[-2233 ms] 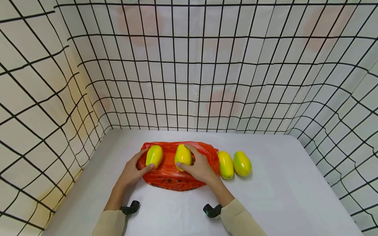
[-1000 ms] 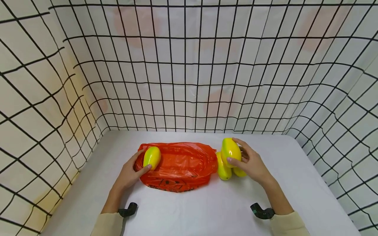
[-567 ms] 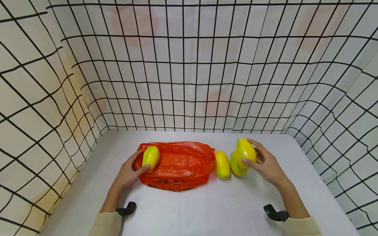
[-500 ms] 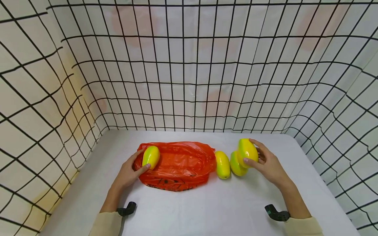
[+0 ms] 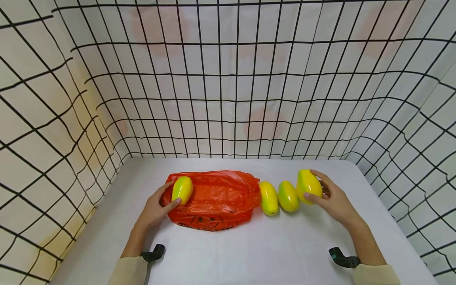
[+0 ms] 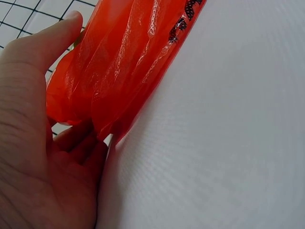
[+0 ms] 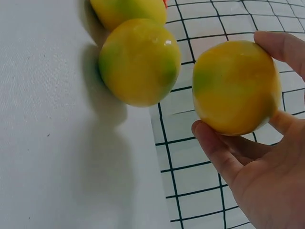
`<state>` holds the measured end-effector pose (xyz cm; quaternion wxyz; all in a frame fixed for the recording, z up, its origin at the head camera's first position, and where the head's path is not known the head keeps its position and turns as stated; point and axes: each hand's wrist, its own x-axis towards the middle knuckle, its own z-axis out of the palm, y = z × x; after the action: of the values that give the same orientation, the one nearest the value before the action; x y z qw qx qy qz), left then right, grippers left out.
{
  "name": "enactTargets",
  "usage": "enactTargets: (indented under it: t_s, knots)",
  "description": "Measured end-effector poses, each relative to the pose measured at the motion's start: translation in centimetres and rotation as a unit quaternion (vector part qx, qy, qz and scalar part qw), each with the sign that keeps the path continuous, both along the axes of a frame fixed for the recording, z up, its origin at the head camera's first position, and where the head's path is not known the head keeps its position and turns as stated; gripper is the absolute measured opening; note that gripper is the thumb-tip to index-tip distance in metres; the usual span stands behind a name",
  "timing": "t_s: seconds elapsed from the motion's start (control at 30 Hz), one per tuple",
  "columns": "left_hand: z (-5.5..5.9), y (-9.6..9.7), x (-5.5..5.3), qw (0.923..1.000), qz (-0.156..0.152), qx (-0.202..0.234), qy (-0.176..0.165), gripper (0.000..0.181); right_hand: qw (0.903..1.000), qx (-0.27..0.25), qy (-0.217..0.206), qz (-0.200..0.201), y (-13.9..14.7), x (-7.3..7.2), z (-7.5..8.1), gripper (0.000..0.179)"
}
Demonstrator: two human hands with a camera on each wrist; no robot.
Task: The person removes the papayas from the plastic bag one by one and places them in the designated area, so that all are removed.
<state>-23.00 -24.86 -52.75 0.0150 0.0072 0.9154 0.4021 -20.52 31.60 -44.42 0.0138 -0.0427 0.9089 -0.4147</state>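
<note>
A glossy yellow-green mango [image 5: 308, 186] is held in my right hand [image 5: 334, 202], between thumb and fingers, at the right end of the row. In the right wrist view the held mango [image 7: 236, 88] is raised off the white table, beside a resting one [image 7: 140, 62]. My left hand [image 5: 154, 209] is curled around another mango [image 5: 182, 190] at the left end of a red plastic bag [image 5: 221, 194], thumb on its front. In the left wrist view the fingers of the left hand [image 6: 62, 157] reach behind the bag [image 6: 119, 71], which hides most of that mango.
Two more mangoes, one [image 5: 269, 198] against the bag's right end and one [image 5: 288, 196] beside it, lie on the white table [image 5: 249, 253]. A black wire grid [image 5: 228, 87] stands at the back and both sides.
My right hand has carried a mango from over the bag rightward, past the two lying mangoes, and lowered it at their right. The left hand has stayed at its mango.
</note>
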Motion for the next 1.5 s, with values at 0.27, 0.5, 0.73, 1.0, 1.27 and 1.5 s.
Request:
enactTargets:
  t_s: [0.27,0.5,0.73,1.0,1.27,1.5]
  knots:
    - [0.0,0.0,0.0,1.0000,0.000,0.004,0.000,0.092,0.9999,0.005,-0.009,0.002,0.6,-0.2,-0.8,0.086]
    - [0.0,0.0,-0.1,1.0000,0.002,0.007,-0.004,0.092,0.9997,0.006,-0.025,0.001,1.4,-0.6,-1.8,0.087]
    - [0.1,0.2,-0.2,1.0000,0.003,0.007,-0.004,0.093,0.9992,0.019,-0.035,0.000,1.8,-0.9,-2.7,0.088]
    - [-0.1,0.0,-0.3,1.0000,0.002,0.006,0.001,0.092,0.9982,0.026,-0.055,0.000,1.8,-0.9,-3.2,0.089]
    - [-0.5,-0.1,-0.1,0.9999,0.004,0.010,-0.004,0.091,0.9958,0.047,-0.078,0.007,2.1,-1.0,-4.0,0.095]
    - [-0.4,0.0,-0.1,0.9999,0.006,0.012,-0.006,0.092,0.9940,0.060,-0.091,0.011,2.3,-1.2,-4.6,0.099]
